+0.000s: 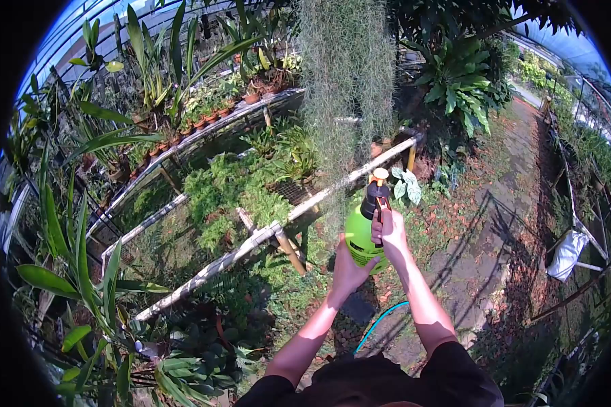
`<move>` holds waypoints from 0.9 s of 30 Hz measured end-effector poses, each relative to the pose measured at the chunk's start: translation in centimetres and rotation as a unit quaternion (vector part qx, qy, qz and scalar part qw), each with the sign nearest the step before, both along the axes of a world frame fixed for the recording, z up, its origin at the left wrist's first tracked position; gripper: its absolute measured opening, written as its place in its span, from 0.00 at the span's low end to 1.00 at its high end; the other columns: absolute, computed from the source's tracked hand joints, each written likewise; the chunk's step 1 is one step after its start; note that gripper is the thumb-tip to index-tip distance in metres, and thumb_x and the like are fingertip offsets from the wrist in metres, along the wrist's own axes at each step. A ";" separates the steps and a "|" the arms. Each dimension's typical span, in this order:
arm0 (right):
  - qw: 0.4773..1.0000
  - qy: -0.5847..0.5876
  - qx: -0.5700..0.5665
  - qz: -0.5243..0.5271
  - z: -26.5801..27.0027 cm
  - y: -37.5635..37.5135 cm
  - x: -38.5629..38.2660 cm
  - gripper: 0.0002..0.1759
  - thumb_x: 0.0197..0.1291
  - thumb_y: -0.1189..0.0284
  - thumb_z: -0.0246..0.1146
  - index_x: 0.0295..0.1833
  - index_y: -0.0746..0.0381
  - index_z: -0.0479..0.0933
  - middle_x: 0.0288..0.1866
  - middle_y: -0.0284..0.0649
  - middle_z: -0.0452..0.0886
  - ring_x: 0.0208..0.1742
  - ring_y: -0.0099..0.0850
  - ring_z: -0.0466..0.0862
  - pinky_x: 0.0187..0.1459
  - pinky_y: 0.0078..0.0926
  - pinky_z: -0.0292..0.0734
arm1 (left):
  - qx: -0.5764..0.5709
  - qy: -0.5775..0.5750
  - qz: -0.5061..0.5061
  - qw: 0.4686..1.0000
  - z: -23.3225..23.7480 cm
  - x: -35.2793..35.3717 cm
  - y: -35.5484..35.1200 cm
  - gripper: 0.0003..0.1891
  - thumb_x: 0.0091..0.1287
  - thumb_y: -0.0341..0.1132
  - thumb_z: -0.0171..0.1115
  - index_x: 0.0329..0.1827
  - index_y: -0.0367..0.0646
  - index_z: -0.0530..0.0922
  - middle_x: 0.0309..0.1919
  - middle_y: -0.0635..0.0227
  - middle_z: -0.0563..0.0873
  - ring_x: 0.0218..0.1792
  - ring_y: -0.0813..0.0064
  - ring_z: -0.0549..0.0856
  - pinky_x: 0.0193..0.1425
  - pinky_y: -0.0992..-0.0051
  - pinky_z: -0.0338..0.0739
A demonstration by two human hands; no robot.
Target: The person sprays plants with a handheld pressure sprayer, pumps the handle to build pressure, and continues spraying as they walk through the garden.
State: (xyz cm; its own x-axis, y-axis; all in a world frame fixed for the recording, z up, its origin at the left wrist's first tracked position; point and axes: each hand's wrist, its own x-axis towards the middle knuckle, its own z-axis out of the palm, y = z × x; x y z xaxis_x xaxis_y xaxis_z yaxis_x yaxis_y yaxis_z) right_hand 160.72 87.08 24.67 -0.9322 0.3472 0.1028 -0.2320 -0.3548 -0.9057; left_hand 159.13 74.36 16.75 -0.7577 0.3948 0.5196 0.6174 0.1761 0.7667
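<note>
A bright green pump sprayer (358,234) with a black collar and an orange-and-white top is held out in front of me. My left hand (351,268) cups the lower side of its bottle. Around the black handle near the top, my right hand (391,234) is closed, with the thumb high by the trigger part. Just beyond the sprayer hangs a long curtain of grey-green Spanish moss (346,81). Whether any spray is leaving the nozzle I cannot make out.
A pale rail (251,243) of a plant bench runs diagonally at left, with ferns (234,193) behind it. Potted plants (207,119) line another bench. A blue hose (380,321) lies on the path (465,261). At right, a white bag (567,256) hangs on a frame.
</note>
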 end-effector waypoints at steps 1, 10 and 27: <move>1.000 -0.013 -0.001 0.012 -1.3 0.0 0.4 0.18 0.76 0.59 0.49 0.37 0.60 0.68 0.18 0.25 0.63 0.13 0.16 0.60 0.15 0.19 0.53 | 0.001 -0.016 0.008 1.000 -1.7 1.0 -0.4 0.45 0.51 0.37 0.80 0.68 0.33 0.61 0.54 0.48 0.80 0.56 0.54 0.83 0.60 0.61 0.78; 1.000 -0.003 -0.017 0.018 0.8 -0.4 5.6 0.18 0.77 0.59 0.48 0.36 0.60 0.69 0.18 0.25 0.62 0.13 0.16 0.59 0.15 0.19 0.51 | -0.055 -0.066 0.094 0.992 -2.3 5.8 -0.4 0.56 0.50 0.37 0.79 0.78 0.35 0.50 0.68 0.45 0.71 0.69 0.52 0.73 0.72 0.60 0.68; 0.970 0.228 0.043 0.075 21.0 13.6 3.6 0.16 0.76 0.61 0.48 0.38 0.61 0.69 0.19 0.25 0.63 0.15 0.13 0.61 0.16 0.17 0.54 | 0.024 0.150 0.102 0.983 17.6 -1.5 13.8 0.59 0.48 0.48 0.82 0.77 0.34 0.51 0.69 0.42 0.69 0.70 0.49 0.72 0.73 0.57 0.68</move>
State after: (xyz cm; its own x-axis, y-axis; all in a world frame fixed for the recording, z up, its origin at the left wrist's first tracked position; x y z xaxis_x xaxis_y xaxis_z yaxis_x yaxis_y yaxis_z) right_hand 164.30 100.70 45.71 -0.8229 0.1830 0.5380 -0.5662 -0.3434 -0.7493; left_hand 157.67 88.13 34.38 -0.6286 0.2196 0.7460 0.7724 0.2882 0.5660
